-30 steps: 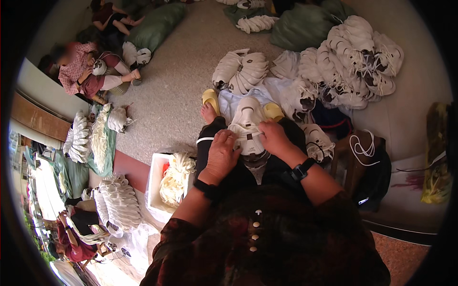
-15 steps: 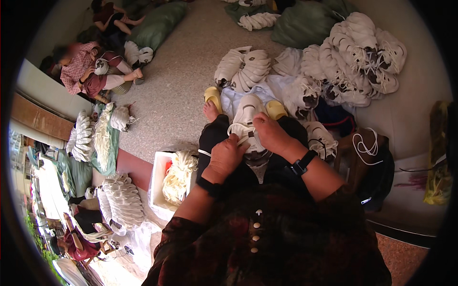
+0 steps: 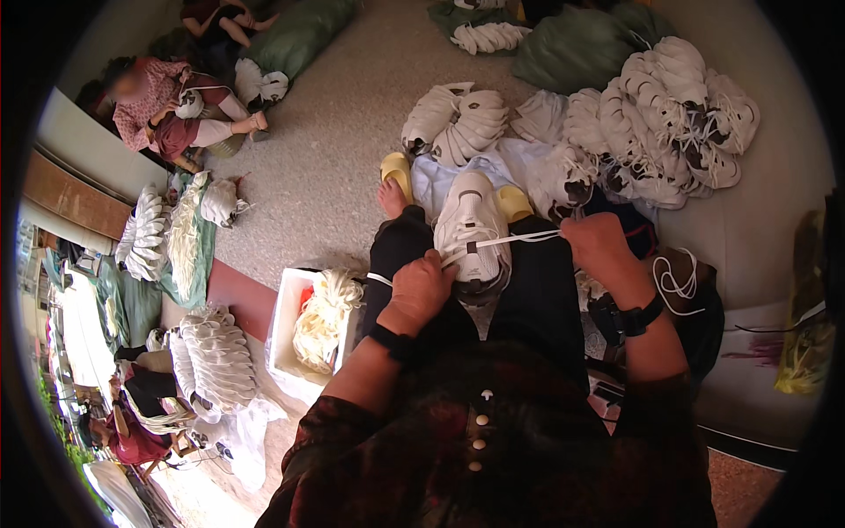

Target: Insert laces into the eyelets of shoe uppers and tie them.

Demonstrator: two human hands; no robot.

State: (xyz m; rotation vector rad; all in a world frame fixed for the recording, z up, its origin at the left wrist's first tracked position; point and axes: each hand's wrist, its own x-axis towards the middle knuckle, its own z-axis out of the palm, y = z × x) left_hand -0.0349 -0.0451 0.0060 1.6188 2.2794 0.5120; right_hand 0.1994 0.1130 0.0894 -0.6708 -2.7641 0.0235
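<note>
A white sneaker [image 3: 468,207] with dark trim rests between my knees, its toe pointing away from me. A white shoelace [image 3: 528,237] runs taut from the sneaker's eyelet area out to the right. My right hand [image 3: 606,255] is closed on that lace, well right of the shoe and above my right knee. At the sneaker's lower left edge, my left hand [image 3: 419,289] is closed, pinching a short stretch of lace beside the shoe. Its fingertips partly hide what they grip.
A white box [image 3: 282,339] holding bundled pale laces [image 3: 327,321] stands left of my knee. Beyond my feet lie rows of white shoes [image 3: 471,128]. A large shoe pile [image 3: 678,114] and green sack [image 3: 576,53] are at far right. Another person [image 3: 154,110] sits far left.
My right hand has moved from over the sneaker out to the right, drawing the lace straight. My left hand stays at the shoe's left side. The view has shifted slightly.
</note>
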